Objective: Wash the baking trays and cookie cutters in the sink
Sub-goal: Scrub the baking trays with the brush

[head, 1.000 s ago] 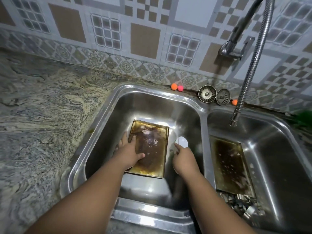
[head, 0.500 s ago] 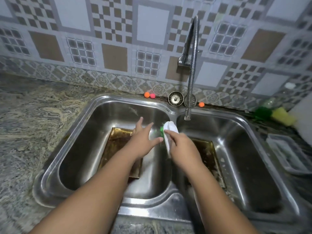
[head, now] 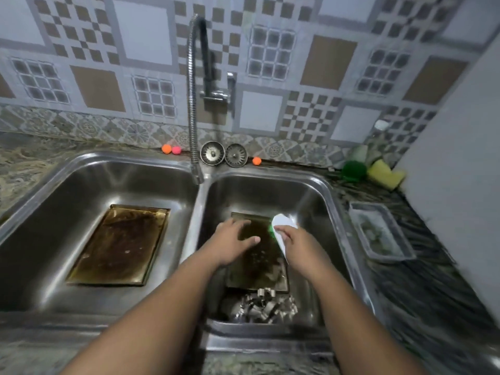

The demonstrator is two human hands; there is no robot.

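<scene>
So both hands are over the right sink basin, where one grimy baking tray lies flat; another tray sits in the left basin. Left hand hovers spread and empty, right hand has its fingers curled around a white scrub brush. Cookie cutters are piled at the near end. Looks like scrubbing comes next: pin the tray, press the bristles down.

Dim, cool indoor light from above. Soft glare streaks on steel sink walls, brightest on back walls and divider. Basin floors dark; forearms cast shadow over near rim. Motion blur throughout, heaviest on tabletop at right and lower corner. Wall tiles soft, grout lines bowed by wide-angle distortion. Cookie cutters smeared, shapes unreadable.
</scene>
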